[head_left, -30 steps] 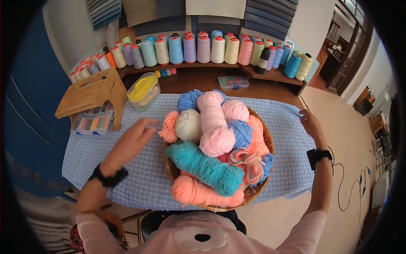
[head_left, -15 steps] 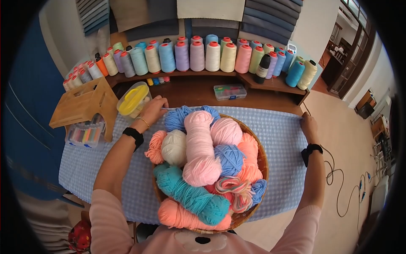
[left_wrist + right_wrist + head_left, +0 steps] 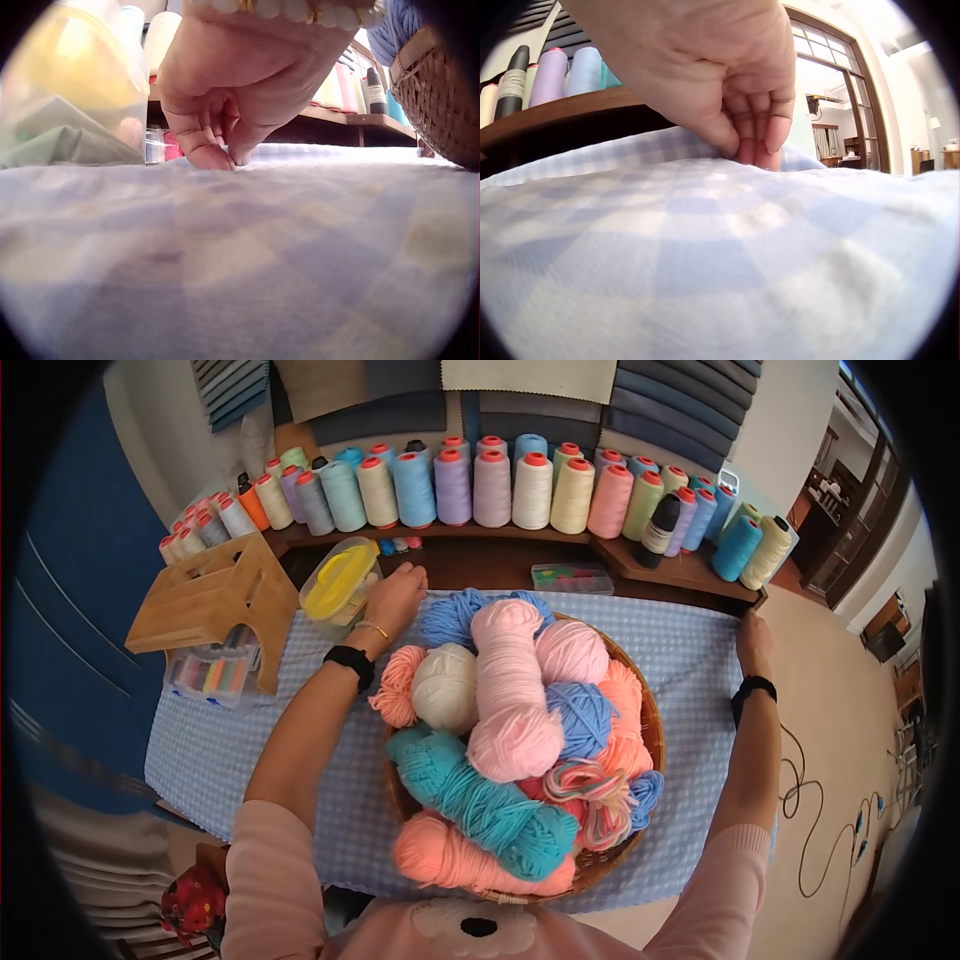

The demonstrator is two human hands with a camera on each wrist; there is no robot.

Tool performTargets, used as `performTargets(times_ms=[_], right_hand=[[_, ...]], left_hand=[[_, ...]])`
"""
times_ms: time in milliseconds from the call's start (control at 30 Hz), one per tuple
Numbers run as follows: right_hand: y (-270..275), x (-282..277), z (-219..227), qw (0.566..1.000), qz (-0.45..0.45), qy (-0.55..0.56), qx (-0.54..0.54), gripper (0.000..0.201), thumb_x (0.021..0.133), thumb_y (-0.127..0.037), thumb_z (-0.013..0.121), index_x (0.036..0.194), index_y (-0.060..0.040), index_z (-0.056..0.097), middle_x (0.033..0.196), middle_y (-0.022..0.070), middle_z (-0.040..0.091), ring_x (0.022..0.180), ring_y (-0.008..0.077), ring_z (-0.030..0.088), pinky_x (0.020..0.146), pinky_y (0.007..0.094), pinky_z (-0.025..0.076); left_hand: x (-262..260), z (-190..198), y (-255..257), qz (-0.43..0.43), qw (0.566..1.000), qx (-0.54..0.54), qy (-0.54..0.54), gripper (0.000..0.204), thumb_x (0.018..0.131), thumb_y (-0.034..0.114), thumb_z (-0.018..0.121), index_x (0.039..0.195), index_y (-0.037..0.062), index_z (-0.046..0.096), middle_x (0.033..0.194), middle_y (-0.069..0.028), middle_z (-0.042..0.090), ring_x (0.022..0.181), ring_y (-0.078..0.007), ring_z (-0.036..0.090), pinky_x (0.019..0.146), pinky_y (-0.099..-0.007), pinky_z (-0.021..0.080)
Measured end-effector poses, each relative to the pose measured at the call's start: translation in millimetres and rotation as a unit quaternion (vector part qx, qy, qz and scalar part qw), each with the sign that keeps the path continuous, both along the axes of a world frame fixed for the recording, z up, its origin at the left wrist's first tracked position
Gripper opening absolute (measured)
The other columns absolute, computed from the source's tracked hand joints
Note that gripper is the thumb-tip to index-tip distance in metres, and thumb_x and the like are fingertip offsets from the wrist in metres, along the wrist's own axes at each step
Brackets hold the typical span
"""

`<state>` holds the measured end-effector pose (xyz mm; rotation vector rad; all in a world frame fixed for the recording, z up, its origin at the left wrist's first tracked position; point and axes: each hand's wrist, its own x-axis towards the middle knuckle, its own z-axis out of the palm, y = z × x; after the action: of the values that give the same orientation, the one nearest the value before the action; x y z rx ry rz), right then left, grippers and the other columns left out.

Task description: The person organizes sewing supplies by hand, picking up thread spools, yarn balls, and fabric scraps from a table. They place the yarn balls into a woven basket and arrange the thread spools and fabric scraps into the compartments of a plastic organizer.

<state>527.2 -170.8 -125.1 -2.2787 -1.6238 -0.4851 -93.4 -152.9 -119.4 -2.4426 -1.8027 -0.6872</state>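
A blue-and-white gingham tablecloth (image 3: 290,780) covers the table. My left hand (image 3: 396,602) reaches to its far edge, beside the yellow-lidded box; in the left wrist view the thumb and fingertips (image 3: 208,156) pinch the cloth. At the far right corner, my right hand (image 3: 755,645) grips the cloth, its curled fingers (image 3: 778,129) meeting the thumb at the fabric in the right wrist view. Between my arms, a round wicker basket (image 3: 652,725) sits on the cloth, heaped with yarn: a pale pink skein (image 3: 508,685), a teal skein (image 3: 480,800), a white ball (image 3: 445,688) and several others.
A clear box with a yellow lid (image 3: 340,585) stands left of my left hand. Farther left is a wooden stand (image 3: 205,600) over a plastic case (image 3: 212,672). Thread cones (image 3: 492,490) line the raised shelf behind, with a small clear case (image 3: 572,579) below it.
My left hand has moved from left of the basket to the cloth's far edge and taken hold there. My right hand has closed on the far right corner. The head view has shifted slightly.
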Motion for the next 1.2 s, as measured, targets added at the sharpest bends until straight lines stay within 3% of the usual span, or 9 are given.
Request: performTargets(times_ms=[333, 500, 633, 667, 700, 767, 933, 1000, 1200], right_hand=[[17.9, 8.8, -5.6, 0.999, -0.001, -0.022, -0.044, 0.013, 0.089, -0.004, 0.056, 0.099, 0.0014, 0.062, 0.101, 0.0241, 0.069, 0.097, 0.0423, 0.066, 0.081, 0.0492, 0.055], [-4.0, -14.2, 14.4, 0.998, 0.022, -0.044, -0.049, 0.020, 0.089, -0.005, 0.056, 0.108, -0.0013, 0.060, 0.102, 0.0218, 0.069, 0.094, 0.0412, 0.068, 0.080, 0.0482, 0.056], [-16.5, -62.4, 44.9, 0.985, 0.157, -0.040, -0.060, 0.024, 0.085, -0.003, 0.062, 0.109, -0.0024, 0.059, 0.100, 0.0193, 0.068, 0.096, 0.0395, 0.066, 0.080, 0.0483, 0.054], [-27.4, -85.0, 61.8, 0.952, 0.293, 0.026, -0.083, 0.021, 0.086, -0.004, 0.064, 0.107, -0.0019, 0.062, 0.102, 0.0175, 0.069, 0.096, 0.0371, 0.066, 0.082, 0.0446, 0.054], [-29.1, -105.6, 67.3, 0.913, 0.347, 0.180, -0.119, 0.023, 0.087, -0.003, 0.066, 0.109, -0.0024, 0.065, 0.104, 0.0148, 0.069, 0.096, 0.0311, 0.068, 0.082, 0.0401, 0.054], [-35.3, -152.5, 82.1, 0.851, 0.431, 0.233, -0.189, 0.028, 0.093, -0.002, 0.061, 0.121, -0.0040, 0.063, 0.112, 0.0075, 0.068, 0.099, 0.0170, 0.066, 0.086, 0.0313, 0.053], [-18.6, -209.9, 62.2, 0.814, 0.506, 0.189, -0.213, 0.037, 0.091, 0.000, 0.060, 0.127, -0.0076, 0.061, 0.123, 0.0131, 0.060, 0.104, 0.0278, 0.064, 0.090, 0.0372, 0.051], [-1.3, -211.3, 36.4, 0.826, 0.530, 0.112, -0.154, 0.037, 0.091, -0.001, 0.061, 0.127, -0.0083, 0.062, 0.122, 0.0138, 0.059, 0.112, 0.0317, 0.058, 0.096, 0.0393, 0.047], [6.8, -211.3, 25.2, 0.832, 0.525, 0.112, -0.141, 0.039, 0.090, -0.003, 0.063, 0.129, -0.0081, 0.062, 0.123, 0.0145, 0.057, 0.116, 0.0355, 0.051, 0.103, 0.0407, 0.043]], left_hand=[[6.7, 6.2, 7.9, -0.003, 1.000, -0.019, 0.016, 0.009, 0.082, 0.006, 0.064, 0.088, 0.0091, 0.057, 0.094, -0.0113, 0.060, 0.088, -0.0353, 0.064, 0.072, -0.0491, 0.050], [9.5, 8.1, -0.7, 0.004, 1.000, -0.020, 0.017, 0.023, 0.085, 0.004, 0.061, 0.106, 0.0113, 0.056, 0.111, -0.0124, 0.056, 0.097, -0.0364, 0.064, 0.077, -0.0486, 0.051], [3.9, 13.9, -10.4, -0.032, 0.999, -0.014, -0.013, 0.030, 0.086, 0.000, 0.056, 0.114, 0.0113, 0.054, 0.115, -0.0140, 0.054, 0.104, -0.0358, 0.062, 0.081, -0.0474, 0.051], [-0.5, 11.9, -6.4, -0.060, 0.998, -0.021, -0.017, 0.030, 0.086, -0.002, 0.054, 0.114, 0.0104, 0.056, 0.113, -0.0144, 0.055, 0.105, -0.0349, 0.061, 0.082, -0.0459, 0.051], [-3.0, 12.5, -2.3, -0.088, 0.996, -0.027, -0.020, 0.031, 0.086, -0.003, 0.052, 0.114, 0.0094, 0.057, 0.112, -0.0147, 0.057, 0.107, -0.0340, 0.061, 0.084, -0.0444, 0.050], [-1.0, 24.9, 5.4, -0.126, 0.988, -0.073, -0.055, 0.031, 0.086, -0.004, 0.051, 0.113, 0.0084, 0.059, 0.111, -0.0147, 0.058, 0.106, -0.0329, 0.061, 0.086, -0.0426, 0.050], [12.3, 48.3, 18.1, -0.167, 0.978, -0.106, -0.070, 0.031, 0.087, -0.002, 0.053, 0.115, 0.0078, 0.062, 0.111, -0.0128, 0.063, 0.106, -0.0275, 0.063, 0.091, -0.0370, 0.050], [18.2, 48.3, 24.8, -0.204, 0.969, -0.123, -0.069, 0.027, 0.090, 0.005, 0.056, 0.117, 0.0079, 0.061, 0.114, -0.0124, 0.063, 0.105, -0.0265, 0.063, 0.091, -0.0366, 0.051], [37.5, 42.1, 38.6, -0.198, 0.963, -0.178, -0.052, 0.029, 0.092, 0.014, 0.060, 0.120, 0.0089, 0.061, 0.116, -0.0118, 0.063, 0.102, -0.0249, 0.064, 0.091, -0.0360, 0.051]])
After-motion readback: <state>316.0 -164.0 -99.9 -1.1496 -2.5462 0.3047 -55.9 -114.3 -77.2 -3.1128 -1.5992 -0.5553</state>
